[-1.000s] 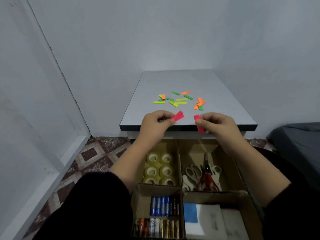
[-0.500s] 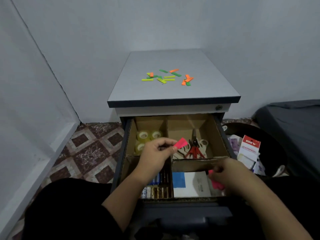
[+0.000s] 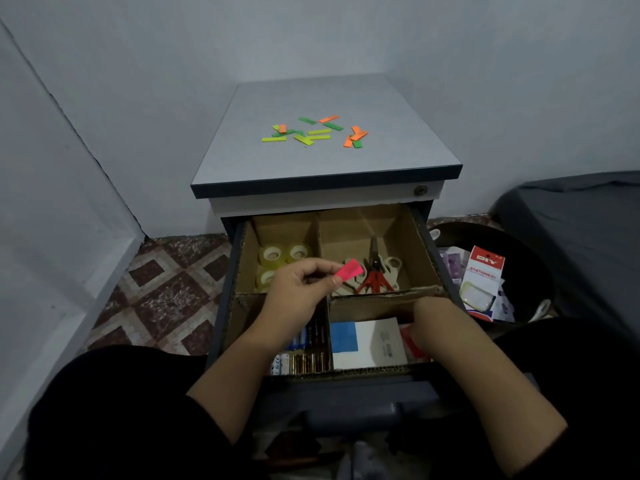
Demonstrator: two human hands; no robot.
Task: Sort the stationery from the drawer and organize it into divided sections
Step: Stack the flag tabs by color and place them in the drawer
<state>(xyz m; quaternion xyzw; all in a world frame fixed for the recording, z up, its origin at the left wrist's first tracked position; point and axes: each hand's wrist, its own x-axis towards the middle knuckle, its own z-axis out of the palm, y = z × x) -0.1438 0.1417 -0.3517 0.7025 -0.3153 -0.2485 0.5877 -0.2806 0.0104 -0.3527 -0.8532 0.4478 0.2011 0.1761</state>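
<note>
My left hand (image 3: 298, 289) pinches a little pink paper strip (image 3: 350, 270) by one end, between my thumb and first finger. It hangs in the air over the open drawer (image 3: 424, 233), above the cardboard wall in the middle of it. The free end points toward the scissors (image 3: 374, 275) in the back right box of the drawer.

My right hand (image 3: 437, 322) is down low in the front right box of the drawer. I see something pink-red (image 3: 414, 344) under it, but my hand hides most of it, so I cannot tell if my fingers are holding it or letting go. Just left of that hand, in the same box, lie a white pad (image 3: 377, 341) and a blue pad (image 3: 343, 337).

The tape rolls (image 3: 284, 254) sit in the back left box of the drawer, and the batteries (image 3: 301, 360) are in the front left box. More small strips (image 3: 313, 133), green, yellow and orange, lie on top of the cabinet (image 3: 398, 150), behind the drawer.

I think the pink strip is very light, thin and bendy. It could flutter away or stick to my fingers. Holding it by the end with a soft pinch is best, and I should put it down low in the box, not drop it from high.
</note>
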